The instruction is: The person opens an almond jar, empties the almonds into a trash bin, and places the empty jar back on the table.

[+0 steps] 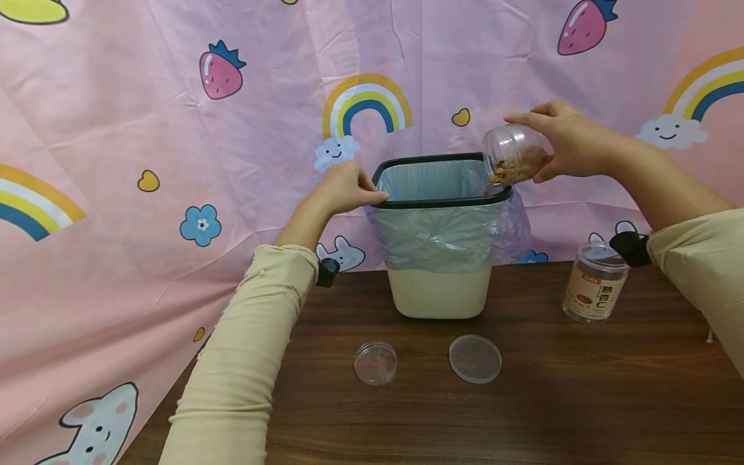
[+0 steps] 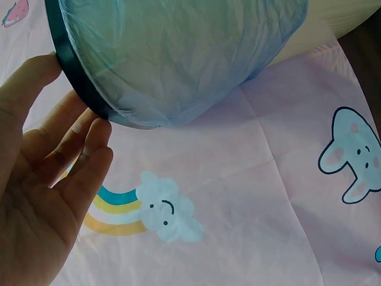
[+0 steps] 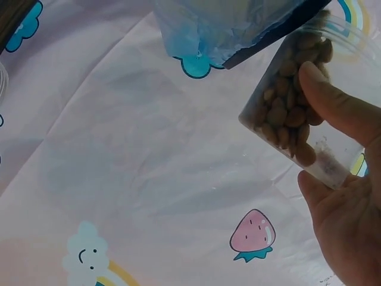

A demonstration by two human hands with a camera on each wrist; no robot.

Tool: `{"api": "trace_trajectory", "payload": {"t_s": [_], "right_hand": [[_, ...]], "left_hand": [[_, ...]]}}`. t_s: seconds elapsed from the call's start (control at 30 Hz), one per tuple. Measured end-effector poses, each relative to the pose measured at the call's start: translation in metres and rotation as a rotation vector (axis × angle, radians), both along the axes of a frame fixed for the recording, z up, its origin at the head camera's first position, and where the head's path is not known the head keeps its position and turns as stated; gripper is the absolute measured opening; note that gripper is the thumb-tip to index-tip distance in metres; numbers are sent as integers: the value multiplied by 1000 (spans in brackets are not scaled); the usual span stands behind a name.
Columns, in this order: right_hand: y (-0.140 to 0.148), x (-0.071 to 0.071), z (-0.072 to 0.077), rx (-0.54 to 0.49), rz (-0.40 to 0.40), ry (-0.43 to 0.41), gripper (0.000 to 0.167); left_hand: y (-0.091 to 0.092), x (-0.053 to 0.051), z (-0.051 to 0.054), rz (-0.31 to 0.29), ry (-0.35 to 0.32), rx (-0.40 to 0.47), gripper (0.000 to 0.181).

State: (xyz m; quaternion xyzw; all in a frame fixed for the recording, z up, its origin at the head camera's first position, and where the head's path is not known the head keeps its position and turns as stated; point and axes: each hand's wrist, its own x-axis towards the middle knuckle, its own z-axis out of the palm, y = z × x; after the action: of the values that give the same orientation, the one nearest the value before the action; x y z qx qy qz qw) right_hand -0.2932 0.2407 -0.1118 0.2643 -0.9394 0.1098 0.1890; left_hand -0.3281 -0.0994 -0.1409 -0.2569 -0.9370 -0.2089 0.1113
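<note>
A cream trash bin (image 1: 438,294) stands upright, lined with a thin translucent bag (image 1: 442,232) under its black rim (image 1: 444,203). My left hand (image 1: 344,187) pinches that rim at the bin's left side, thumb and fingertips against it in the left wrist view. With my right hand (image 1: 575,139) I grip a clear plastic jar (image 3: 333,167) by its body. The jar lies tilted on its side, mouth toward the bin and over the right end of the rim. Brown almond-like nuts (image 3: 286,110) fill its lower side, some close to the mouth.
A second clear jar (image 1: 594,297) with a printed label stands right of the bin. Two clear round lids (image 1: 375,363) lie on the dark wooden table (image 1: 540,400) in front, the other lid (image 1: 475,359) to the right. Behind hangs a pink patterned cloth (image 1: 279,129).
</note>
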Motion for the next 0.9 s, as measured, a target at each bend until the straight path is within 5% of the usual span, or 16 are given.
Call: {"api": "trace_trajectory", "payload": {"t_s": [0.9], "right_hand": [[-4, -1, 0, 34, -16, 37, 96]], "left_hand": [[0, 0, 0, 11, -6, 10, 26]]}}
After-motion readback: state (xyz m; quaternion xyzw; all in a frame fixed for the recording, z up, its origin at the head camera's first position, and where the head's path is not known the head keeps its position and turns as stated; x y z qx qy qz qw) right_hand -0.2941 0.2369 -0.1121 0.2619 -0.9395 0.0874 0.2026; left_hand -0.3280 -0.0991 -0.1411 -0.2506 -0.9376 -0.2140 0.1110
